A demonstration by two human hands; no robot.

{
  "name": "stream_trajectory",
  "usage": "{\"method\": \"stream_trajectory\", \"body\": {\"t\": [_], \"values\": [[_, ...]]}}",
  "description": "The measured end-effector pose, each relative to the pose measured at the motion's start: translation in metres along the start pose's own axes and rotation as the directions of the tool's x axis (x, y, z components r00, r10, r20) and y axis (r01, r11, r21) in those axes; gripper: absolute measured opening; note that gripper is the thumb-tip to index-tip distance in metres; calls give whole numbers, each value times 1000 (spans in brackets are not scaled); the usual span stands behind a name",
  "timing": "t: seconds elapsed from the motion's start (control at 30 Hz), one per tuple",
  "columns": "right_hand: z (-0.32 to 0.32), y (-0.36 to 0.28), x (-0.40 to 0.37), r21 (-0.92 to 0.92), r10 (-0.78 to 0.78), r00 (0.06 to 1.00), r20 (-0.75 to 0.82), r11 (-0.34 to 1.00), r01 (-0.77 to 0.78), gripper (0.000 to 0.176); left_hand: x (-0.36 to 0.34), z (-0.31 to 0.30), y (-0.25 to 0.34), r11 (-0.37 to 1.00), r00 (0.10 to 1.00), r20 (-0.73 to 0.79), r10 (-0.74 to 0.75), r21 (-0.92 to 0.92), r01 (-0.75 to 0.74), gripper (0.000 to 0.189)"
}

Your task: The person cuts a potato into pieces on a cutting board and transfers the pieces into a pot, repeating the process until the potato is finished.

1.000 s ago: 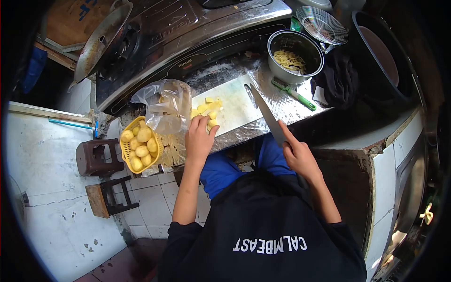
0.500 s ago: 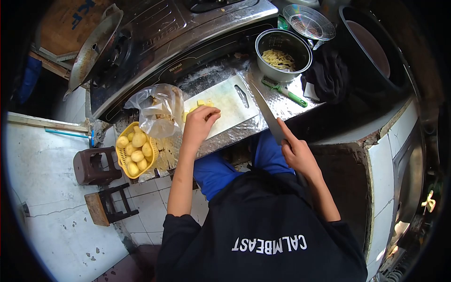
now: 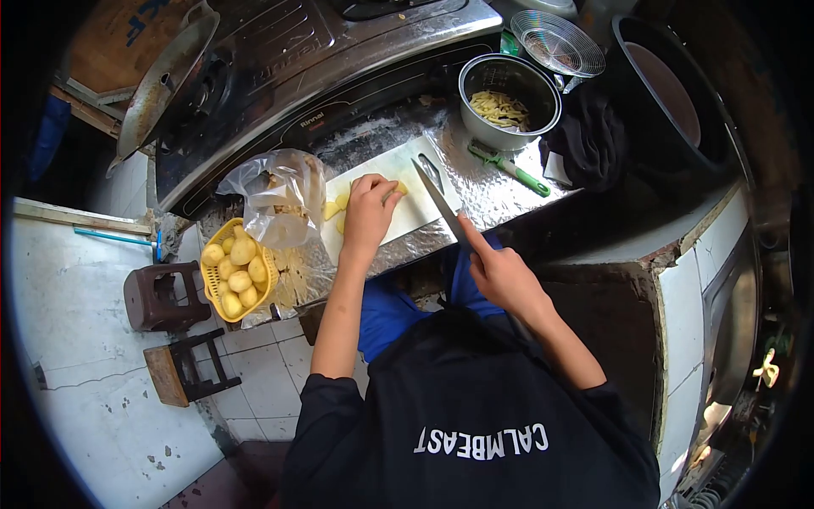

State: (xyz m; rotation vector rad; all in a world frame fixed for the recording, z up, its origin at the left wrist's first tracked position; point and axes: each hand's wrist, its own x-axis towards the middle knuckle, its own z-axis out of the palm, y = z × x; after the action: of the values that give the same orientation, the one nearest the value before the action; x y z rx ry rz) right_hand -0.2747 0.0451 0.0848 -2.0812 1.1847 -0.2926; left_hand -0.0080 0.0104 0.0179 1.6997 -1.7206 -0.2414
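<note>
Left hand [image 3: 370,212] pinching potato piece [image 3: 401,187] — end showing rightward, right hand [image 3: 502,276] clamped round knife [image 3: 438,199]

This is a kitchen, shown by the stove [image 3: 381,47], wok [image 3: 161,89], pot [image 3: 496,134], cutting board [image 3: 411,210] and knife [image 3: 438,201].

The person is wearing a loose black top [image 3: 458,382], with bold white capitals [image 3: 482,443] spelling CALMBEAST across it, appearing upside down in this view. Its dark sleeves [image 3: 326,403] are ending around the elbows, leaving both forearms [image 3: 337,318], the left hand [image 3: 370,212] and the right hand [image 3: 506,278] bare. Bright blue legwear [image 3: 383,327] is showing beyond the hem.
</note>
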Motion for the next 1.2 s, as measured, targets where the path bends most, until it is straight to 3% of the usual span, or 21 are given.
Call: {"method": "stream_trajectory", "body": {"t": [0.03, 0.13, 0.33, 0.83, 1.2], "values": [[9, 1, 5, -39, -66, 997, -32, 997, 65, 77, -2, 3, 0, 998, 998, -23, -56, -37, 55, 20], [22, -6, 16, -132, -47, 999, -5, 990, 46, 78, -9, 9, 3, 995, 991, -106, -86, -58, 80, 21], [29, -4, 26, -148, -95, 995, -4, 985, 94, 77, -15, 17, 10, 994, 973, -201, -110, -50, 102, 20], [6, -5, 50, -172, -88, 989, 118, 979, 108, 77, -15, 21, 7, 995, 965, -243, -95, -49, 86, 17], [10, -10, 52, -102, -126, 991, 53, 986, 131, 75, -14, 20, 3, 997, 967, -248, -64, -55, 52, 15]]}}
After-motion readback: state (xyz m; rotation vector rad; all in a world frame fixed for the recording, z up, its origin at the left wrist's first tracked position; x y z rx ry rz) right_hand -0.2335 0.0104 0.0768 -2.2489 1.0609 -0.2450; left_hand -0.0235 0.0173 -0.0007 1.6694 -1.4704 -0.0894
